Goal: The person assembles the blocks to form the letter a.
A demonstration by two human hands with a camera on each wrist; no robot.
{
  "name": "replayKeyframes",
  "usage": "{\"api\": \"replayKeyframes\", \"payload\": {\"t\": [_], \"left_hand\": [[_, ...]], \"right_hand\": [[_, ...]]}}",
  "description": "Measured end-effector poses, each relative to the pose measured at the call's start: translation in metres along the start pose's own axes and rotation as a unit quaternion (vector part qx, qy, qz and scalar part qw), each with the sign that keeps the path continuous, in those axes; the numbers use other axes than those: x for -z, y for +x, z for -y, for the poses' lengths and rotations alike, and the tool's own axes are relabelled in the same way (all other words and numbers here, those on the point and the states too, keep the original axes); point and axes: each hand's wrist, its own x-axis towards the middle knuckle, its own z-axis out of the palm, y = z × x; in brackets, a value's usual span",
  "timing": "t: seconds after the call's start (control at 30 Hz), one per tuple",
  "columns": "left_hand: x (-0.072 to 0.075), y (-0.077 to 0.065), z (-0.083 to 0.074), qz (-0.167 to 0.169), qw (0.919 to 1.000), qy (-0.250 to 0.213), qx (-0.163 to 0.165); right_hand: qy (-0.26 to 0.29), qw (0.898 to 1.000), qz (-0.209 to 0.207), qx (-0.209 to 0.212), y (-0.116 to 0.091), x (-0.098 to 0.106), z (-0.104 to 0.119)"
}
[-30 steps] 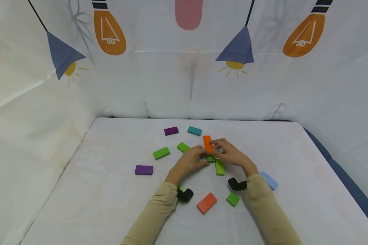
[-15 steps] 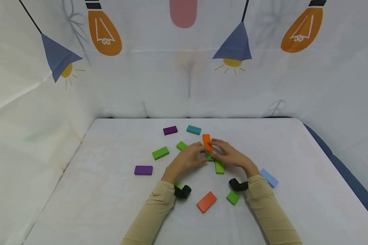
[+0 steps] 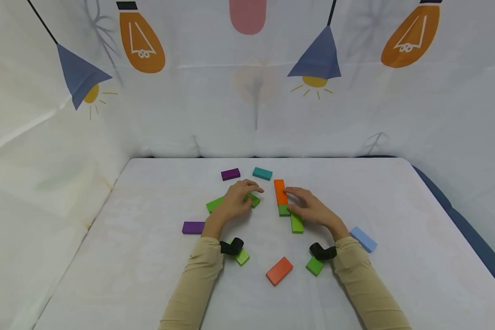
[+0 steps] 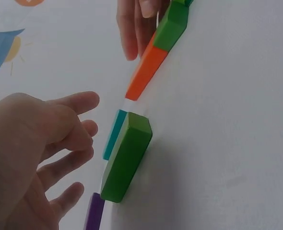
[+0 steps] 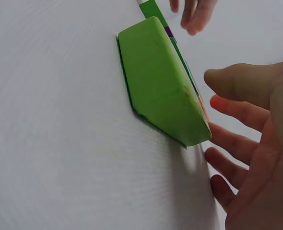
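Observation:
My left hand hovers over a green block, fingers loosely bent and nothing between them. In the left wrist view, that green block lies just beyond the fingertips. At the right, my right hand stays beside an orange block, with its fingertips right at the block's side. A short green face of another block meets the orange block's near end. Closer to me, a lime-green block follows on, partly behind the right thumb; the right wrist view shows this lime block large.
Around the hands lie a dark purple block, a teal block, a purple block, a second lime block, a red-orange block and a light blue block. A printed cloth hangs behind the white table.
My left hand has let go near the orange block and moved left to the green block. My right hand has barely moved; the orange block stays in place.

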Motion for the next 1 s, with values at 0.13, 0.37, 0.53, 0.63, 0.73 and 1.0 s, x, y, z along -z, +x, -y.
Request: {"api": "replayKeyframes", "payload": {"t": [0.13,0.37,0.53,0.63,0.73,1.0], "left_hand": [[0.000,-0.003,0.003,0.019,0.9998,0.004,0.003],[0.000,-0.005,0.007,0.042,0.9990,0.012,0.014],[0.004,-0.007,0.007,0.055,0.9983,0.003,0.021],[0.005,-0.008,0.006,0.064,0.9976,0.003,0.027],[0.006,-0.009,0.005,0.071,0.9970,0.006,0.031],[0.005,-0.009,0.005,0.075,0.9964,0.010,0.039]], "right_hand": [[0.016,1.000,-0.025,0.008,-0.001,-0.001,0.000],[0.003,0.999,-0.036,0.021,-0.001,-0.001,0.004],[-0.009,1.000,-0.016,-0.019,-0.003,0.004,0.011],[-0.012,0.999,0.005,-0.043,-0.006,0.007,0.016],[-0.021,0.998,0.028,-0.057,-0.009,0.010,0.019],[-0.030,0.995,0.070,-0.058,-0.017,0.015,0.025]]}}
